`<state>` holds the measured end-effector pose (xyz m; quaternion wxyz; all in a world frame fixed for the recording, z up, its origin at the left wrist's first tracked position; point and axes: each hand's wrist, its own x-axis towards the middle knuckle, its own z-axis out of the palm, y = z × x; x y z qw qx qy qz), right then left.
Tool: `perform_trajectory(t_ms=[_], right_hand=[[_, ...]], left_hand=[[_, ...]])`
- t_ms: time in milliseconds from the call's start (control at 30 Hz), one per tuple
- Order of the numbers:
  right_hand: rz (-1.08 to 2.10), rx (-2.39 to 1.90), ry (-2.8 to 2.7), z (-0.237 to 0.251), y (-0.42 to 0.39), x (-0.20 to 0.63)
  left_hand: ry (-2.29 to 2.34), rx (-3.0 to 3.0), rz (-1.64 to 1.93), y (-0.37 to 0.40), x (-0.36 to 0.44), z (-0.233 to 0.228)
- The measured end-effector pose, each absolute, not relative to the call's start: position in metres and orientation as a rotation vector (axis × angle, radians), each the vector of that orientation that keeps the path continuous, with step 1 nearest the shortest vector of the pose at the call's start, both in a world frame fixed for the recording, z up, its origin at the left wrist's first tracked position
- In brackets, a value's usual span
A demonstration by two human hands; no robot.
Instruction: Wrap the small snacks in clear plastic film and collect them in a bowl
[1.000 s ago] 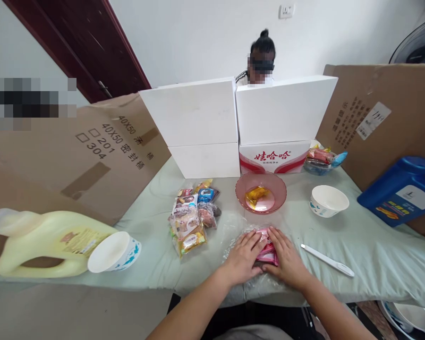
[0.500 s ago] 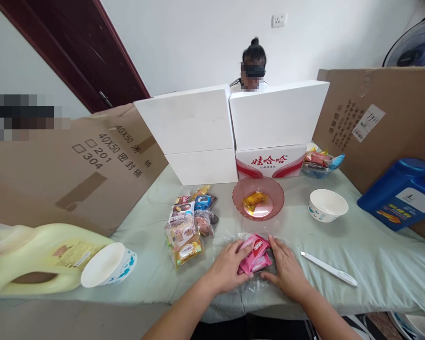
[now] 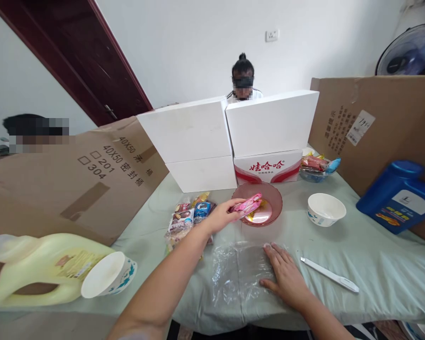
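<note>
Two cardboard panels, the left panel (image 3: 74, 189) and the right panel (image 3: 393, 127), flank the green cloth (image 3: 382, 278); white boxes (image 3: 194, 132) stand along its back, and its front edge runs across the lower frame. Cloth lies open between my right hand (image 3: 285, 271) and the white tool (image 3: 329, 275) at lower right. That hand rests palm down, fingers slightly spread, gripping nothing, on crinkled clear plastic (image 3: 233, 274) at lower centre. My left hand (image 3: 221, 216) pinches one end of a glossy pink packet (image 3: 248, 205), slightly tilted, over the pink bowl (image 3: 275, 215) at centre; I can't tell if they touch. The bowl contains a yellow-wrapped piece (image 3: 261, 208). A glass bowl (image 3: 313, 177), right of centre, holds wrapped snacks (image 3: 315, 164).
</note>
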<state>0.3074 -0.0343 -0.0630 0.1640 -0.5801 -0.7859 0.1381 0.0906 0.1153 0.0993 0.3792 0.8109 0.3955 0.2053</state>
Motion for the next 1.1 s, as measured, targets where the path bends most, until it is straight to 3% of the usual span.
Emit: perform_trajectory(t_ms=[133,300,400,500,633,767,933,1100], right_hand=[[0.38,-1.65,-2.23,-0.063,-0.034,0.307],[0.316,-1.624,-2.238,-0.064,-0.036,0.308],[0.252,-1.642,-2.269,-0.062,-0.036,0.307],[0.224,-1.62,-2.321,-0.06,-0.035,0.305],[0.283,-1.629,-2.381,-0.06,-0.043,0.305],[0.402,-1.653,-2.407,-0.053,-0.059,0.312],[0.348,-1.685,-2.277,-0.034,-0.05,0.312],[0.285,-1.973,-2.2,-0.049,-0.029,0.309]], left_hand=[[1.098,2.275,0.215,0.149,0.13,0.102],[1.205,2.462,0.492,0.12,0.144,0.087],[0.916,2.677,0.687,0.071,0.137,0.058],[0.601,2.781,0.386,0.036,0.125,0.019],[1.065,2.717,0.184,0.033,0.097,-0.016],[1.448,2.579,0.111,0.038,0.071,-0.02],[1.288,2.655,0.206,0.024,0.082,-0.024],[1.082,2.665,0.168,0.027,0.096,-0.037]])
